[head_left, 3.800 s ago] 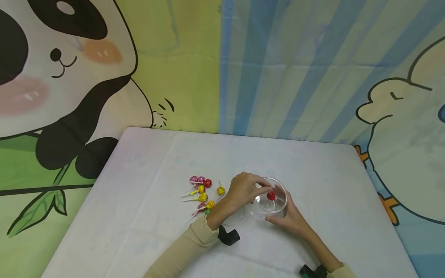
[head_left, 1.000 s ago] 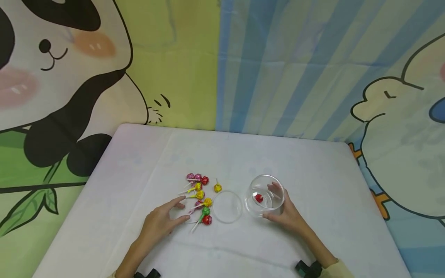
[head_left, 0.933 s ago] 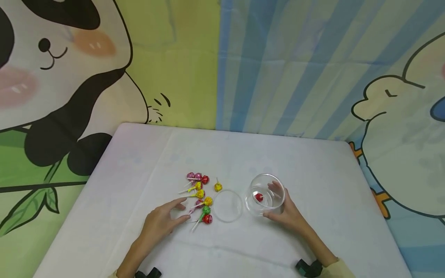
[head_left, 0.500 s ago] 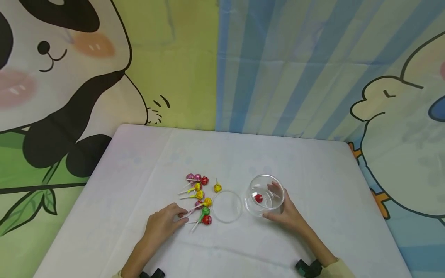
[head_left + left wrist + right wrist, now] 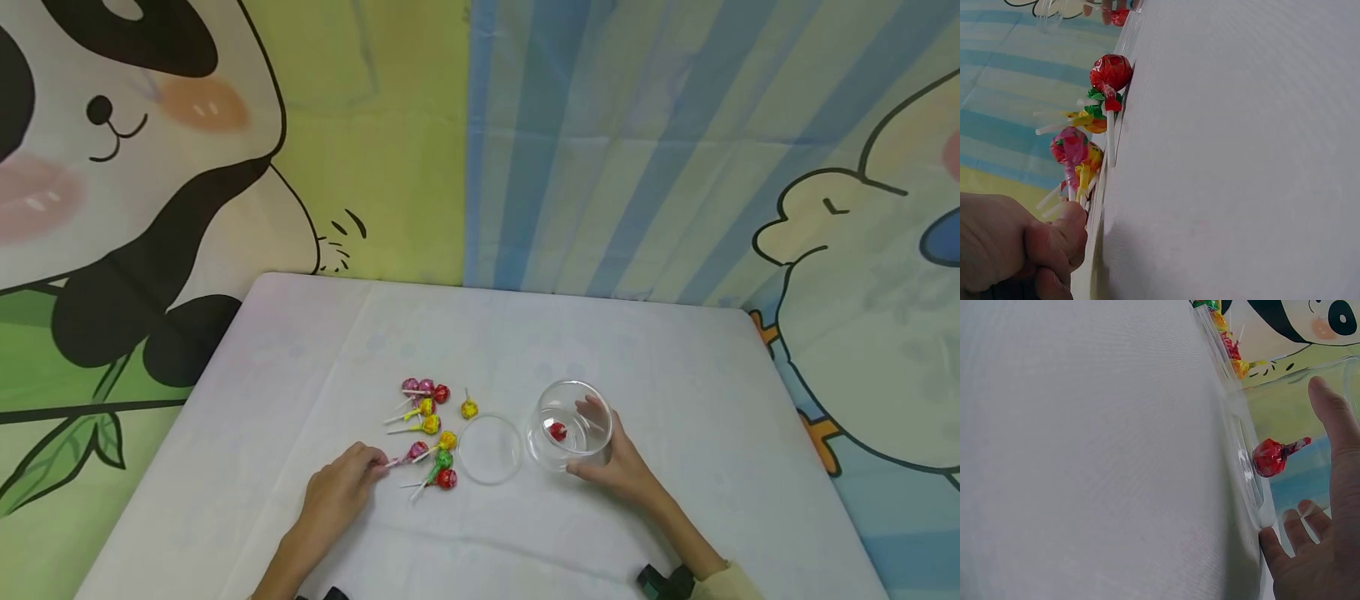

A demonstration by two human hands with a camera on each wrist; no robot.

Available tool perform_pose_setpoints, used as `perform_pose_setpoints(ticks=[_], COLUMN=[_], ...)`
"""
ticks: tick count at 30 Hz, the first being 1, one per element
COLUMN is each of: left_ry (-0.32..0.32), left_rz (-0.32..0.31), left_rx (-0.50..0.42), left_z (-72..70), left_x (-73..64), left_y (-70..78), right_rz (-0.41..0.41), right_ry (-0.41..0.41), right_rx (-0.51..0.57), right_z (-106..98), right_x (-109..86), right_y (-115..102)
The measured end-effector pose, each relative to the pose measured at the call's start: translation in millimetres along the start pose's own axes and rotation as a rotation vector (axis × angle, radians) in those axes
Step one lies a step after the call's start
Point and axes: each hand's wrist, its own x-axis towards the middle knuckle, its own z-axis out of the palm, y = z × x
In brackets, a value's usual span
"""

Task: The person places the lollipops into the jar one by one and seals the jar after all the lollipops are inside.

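My left hand pinches the white stick of a pink lollipop, whose wrapped head points away from the fingers in the left wrist view. Thumb and fingers of my right hand curve round a clear jar at the right. Inside it lies one red lollipop, also plain through the clear wall in the right wrist view. Beside the pinched one are a green lollipop, a red-headed lollipop and a yellow lollipop.
A clear round lid lies flat between the lollipops and the jar. Farther back are several more lollipops, with a single yellow one apart from them. A white cloth covers the table; a printed curtain hangs behind.
My left hand came away from the jar, where a red lollipop was let go, to the lollipops at left. It has now taken the pink one's stick and drawn it slightly left.
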Motion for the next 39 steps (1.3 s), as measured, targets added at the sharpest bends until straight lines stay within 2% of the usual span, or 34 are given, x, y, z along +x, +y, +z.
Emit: perform_pose_setpoints(ticks=[6, 9, 12, 17, 21, 26, 30, 33, 39], left_ry=[0.062, 0.050, 0.077, 0.218, 0.264, 0.256, 0.230, 0.212, 0.162], left_rz=[0.018, 0.006, 0.037, 0.170, 0.294, 0.454, 0.526, 0.539, 0.510], left_rx=[-0.021, -0.082, -0.146, -0.235, -0.404, -0.567, -0.649, -0.691, -0.815], left_z=[-15.2, -24.0, -29.9, -33.8, -33.3, -32.4, -29.3, -24.5, -15.7], left_x=[0.7, 4.6, 10.1, 22.2, 31.7, 41.4, 46.9, 51.4, 63.5], left_y=[2.4, 10.0, 18.9, 33.9, 43.8, 57.9, 70.6, 79.9, 100.8], right_rz=[-0.017, -0.021, -0.025, -0.016, -0.009, -0.006, 0.003, 0.005, 0.021], right_ry=[0.007, 0.005, 0.004, 0.000, -0.006, -0.003, 0.009, 0.012, 0.006], right_rx=[-0.013, -0.007, -0.009, -0.018, -0.011, -0.010, -0.012, -0.009, -0.031], right_z=[0, -1, -2, -4, -2, -1, -1, -1, 0], right_x=[-0.4, 0.1, 0.0, -0.2, -0.5, -0.5, -1.2, -1.9, -0.9], right_y=[0, 0, 1, 3, 4, 3, 3, 4, 4])
